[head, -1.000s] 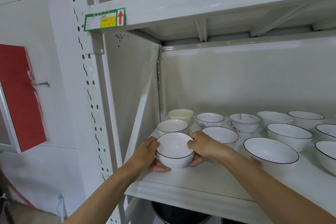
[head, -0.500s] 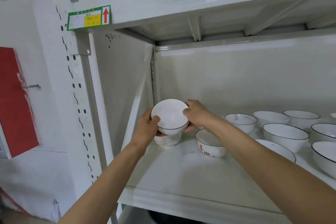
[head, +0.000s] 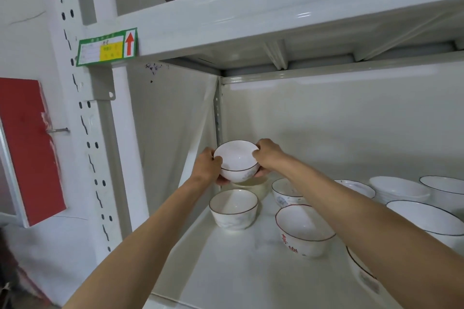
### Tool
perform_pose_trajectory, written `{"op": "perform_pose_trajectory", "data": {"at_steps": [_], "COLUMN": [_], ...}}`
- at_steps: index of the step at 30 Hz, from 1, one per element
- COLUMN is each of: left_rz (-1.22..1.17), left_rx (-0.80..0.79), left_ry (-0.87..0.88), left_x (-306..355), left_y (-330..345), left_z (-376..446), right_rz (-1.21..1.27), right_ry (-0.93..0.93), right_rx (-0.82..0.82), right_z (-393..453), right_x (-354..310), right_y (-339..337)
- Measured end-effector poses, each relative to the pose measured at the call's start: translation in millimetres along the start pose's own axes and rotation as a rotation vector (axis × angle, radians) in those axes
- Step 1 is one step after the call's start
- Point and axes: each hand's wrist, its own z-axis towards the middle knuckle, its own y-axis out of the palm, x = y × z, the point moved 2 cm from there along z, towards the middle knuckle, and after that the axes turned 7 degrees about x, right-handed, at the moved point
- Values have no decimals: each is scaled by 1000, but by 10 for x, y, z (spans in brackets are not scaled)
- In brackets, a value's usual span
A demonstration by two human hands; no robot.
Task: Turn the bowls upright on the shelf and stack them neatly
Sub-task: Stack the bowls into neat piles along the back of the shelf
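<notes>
Between two hands [head: 208,167], one bowl [head: 237,162]

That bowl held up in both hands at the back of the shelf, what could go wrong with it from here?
The held bowl is off the shelf, gripped at its rim by the left hand and right hand; a slip could drop it onto the cream bowl just beneath, chipping both. The forearms reach over the gold-rimmed bowl and the red-lettered bowl, so pulling back carelessly could knock one. If the bowl lands off-centre, the stack may sit crooked.
</notes>
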Motion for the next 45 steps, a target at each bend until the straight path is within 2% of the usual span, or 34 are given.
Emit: {"op": "perform_pose_trajectory", "data": {"at_steps": [9,14,19,30,45], "left_rz": [128,260,272,487,621], "left_rx": [4,38,28,57,-45], "left_ry": [2,42,32,58,71], "left_x": [-95,-83,-160,-462,-695], "left_y": [31,170,415,690,736], "left_z": [281,461,646,922,1014], "right_rz": [-83,-149,-248,-422,-506], "right_ry": [-45,-117,-149,-70,-33], "right_rx": [-63,43,107,109,58], "right_z": [280,465,635,823,792], "right_x": [64,126,321,582,749], "right_y": [115,87,82,244,361]}}
